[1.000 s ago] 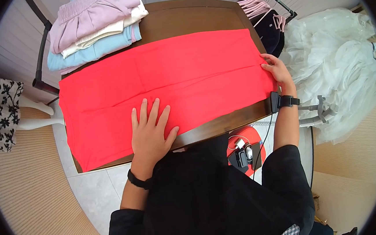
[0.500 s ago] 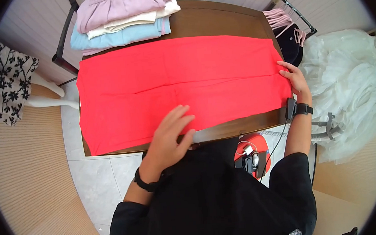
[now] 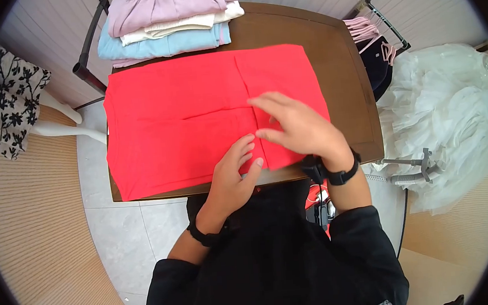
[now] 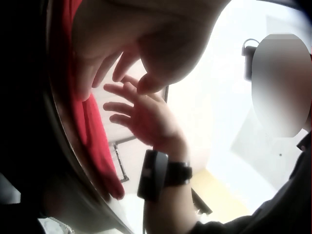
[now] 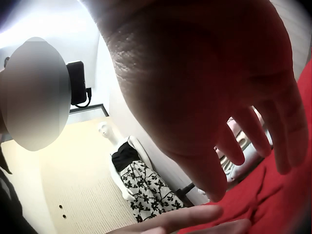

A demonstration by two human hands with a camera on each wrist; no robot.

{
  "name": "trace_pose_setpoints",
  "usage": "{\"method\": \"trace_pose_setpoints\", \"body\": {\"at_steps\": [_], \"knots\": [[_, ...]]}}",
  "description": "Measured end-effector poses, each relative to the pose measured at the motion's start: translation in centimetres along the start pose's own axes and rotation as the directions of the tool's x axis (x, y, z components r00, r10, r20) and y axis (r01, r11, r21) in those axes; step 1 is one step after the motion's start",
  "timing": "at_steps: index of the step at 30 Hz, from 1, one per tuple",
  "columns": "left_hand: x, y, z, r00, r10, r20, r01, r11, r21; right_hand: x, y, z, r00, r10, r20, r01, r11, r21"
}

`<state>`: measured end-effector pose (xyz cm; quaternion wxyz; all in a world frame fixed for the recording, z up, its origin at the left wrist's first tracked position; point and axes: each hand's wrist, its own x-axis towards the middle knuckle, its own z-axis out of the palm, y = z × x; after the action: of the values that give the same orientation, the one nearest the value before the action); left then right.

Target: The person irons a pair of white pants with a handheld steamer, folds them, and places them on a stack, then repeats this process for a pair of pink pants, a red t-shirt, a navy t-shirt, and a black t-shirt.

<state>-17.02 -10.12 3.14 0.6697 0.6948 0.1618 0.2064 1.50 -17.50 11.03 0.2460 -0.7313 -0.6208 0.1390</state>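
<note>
A red garment lies flat on the brown wooden table, its right part folded over to the left as a flap. My right hand is over this flap, slightly blurred, with fingers pointing left at the flap's edge. In the right wrist view its fingers hang loosely downward with the red cloth beyond them. My left hand is at the near edge of the garment, its fingertips close to the flap's edge and the right thumb. In the left wrist view, the fingers of both hands look relaxed, with nothing gripped.
Folded lilac, white and light blue clothes are stacked at the table's back left. Pink hangers hang on a rack at the back right. A white tulle gown is to the right, and a mannequin in a floral skirt to the left.
The garment's right end has been folded leftward over the rest. My right hand has come from that end to the middle; my left hand lifted from the cloth and shifted right.
</note>
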Motion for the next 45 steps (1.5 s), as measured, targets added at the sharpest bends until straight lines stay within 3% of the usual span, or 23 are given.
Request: {"method": "trace_pose_setpoints", "body": {"at_steps": [2,3,5,6,8,9,12,16,17,19,23,25,26,28,32,34,35,39,45], "knots": [[-0.3,0.2,-0.4,0.983,-0.178,-0.035,0.165,0.957,-0.238,-0.7,-0.5,0.0,0.996,0.089,0.014,-0.090,0.993,0.078],[-0.4,0.3,-0.5,0.982,-0.182,-0.048,0.164,0.954,-0.252,-1.1,-0.1,-0.3,0.996,0.084,0.031,-0.086,0.994,0.071],[-0.2,0.7,-0.8,0.975,-0.224,0.012,0.223,0.964,-0.146,-2.2,1.5,-1.1,0.957,0.289,0.003,-0.288,0.952,0.106],[0.0,1.1,-0.8,0.975,-0.223,0.002,0.220,0.962,-0.162,-2.6,2.5,-1.4,0.953,0.303,-0.030,-0.299,0.950,0.087],[0.6,1.8,-0.6,0.918,-0.337,0.211,0.352,0.936,-0.034,-2.9,4.8,-1.8,0.949,0.314,-0.039,-0.310,0.947,0.078],[0.8,1.6,-0.1,0.921,-0.332,0.205,0.348,0.936,-0.045,-2.8,6.0,-2.0,0.942,0.330,-0.057,-0.325,0.942,0.084],[1.4,0.2,1.6,0.965,-0.136,0.223,0.131,0.991,0.037,-0.5,9.1,-2.2,0.949,0.306,-0.077,-0.298,0.950,0.094],[1.1,0.3,2.3,0.969,-0.158,0.191,0.129,0.980,0.153,5.0,11.9,-1.0,0.963,0.220,-0.155,-0.217,0.975,0.038],[0.8,0.0,2.4,0.973,-0.147,0.180,0.114,0.976,0.183,6.5,12.2,-0.6,0.964,0.214,-0.156,-0.211,0.977,0.041],[0.6,-0.6,2.7,0.977,-0.137,0.162,0.100,0.971,0.218,9.1,12.7,0.0,0.984,0.110,-0.141,-0.129,0.982,-0.139],[1.2,-2.0,3.5,0.994,-0.052,0.097,0.027,0.969,0.245,12.1,13.3,0.7,0.991,0.074,-0.110,-0.094,0.977,-0.192],[1.5,-1.7,3.3,0.995,-0.039,0.092,0.014,0.965,0.262,12.8,13.0,0.1,0.978,0.209,-0.006,-0.206,0.958,-0.202],[1.4,-1.2,3.2,0.996,-0.034,0.081,0.013,0.968,0.251,12.8,13.0,-0.2,0.979,0.206,-0.003,-0.202,0.958,-0.204],[1.4,-0.2,2.7,0.997,-0.033,0.064,0.016,0.971,0.238,12.7,13.0,-0.9,0.977,0.158,-0.140,-0.183,0.964,-0.190],[1.1,-0.3,2.6,1.000,0.005,0.026,-0.011,0.964,0.264,12.5,13.1,-0.6,0.969,0.205,-0.138,-0.216,0.973,-0.074],[1.0,-0.8,2.8,0.999,0.020,0.027,-0.027,0.948,0.318,12.7,12.8,0.6,0.995,0.103,0.011,-0.103,0.995,0.002],[0.8,-1.0,2.9,0.999,0.037,0.012,-0.039,0.958,0.285,12.8,12.6,0.7,0.995,0.101,0.008,-0.101,0.995,0.002],[0.6,-1.9,3.3,1.000,0.016,-0.021,-0.012,0.985,0.174,13.0,12.5,1.0,0.991,0.130,0.023,-0.127,0.985,-0.119],[0.6,-2.1,3.6,0.996,0.069,-0.055,-0.058,0.982,0.180,12.6,13.1,1.2,0.997,0.066,-0.048,-0.076,0.970,-0.230]]}}
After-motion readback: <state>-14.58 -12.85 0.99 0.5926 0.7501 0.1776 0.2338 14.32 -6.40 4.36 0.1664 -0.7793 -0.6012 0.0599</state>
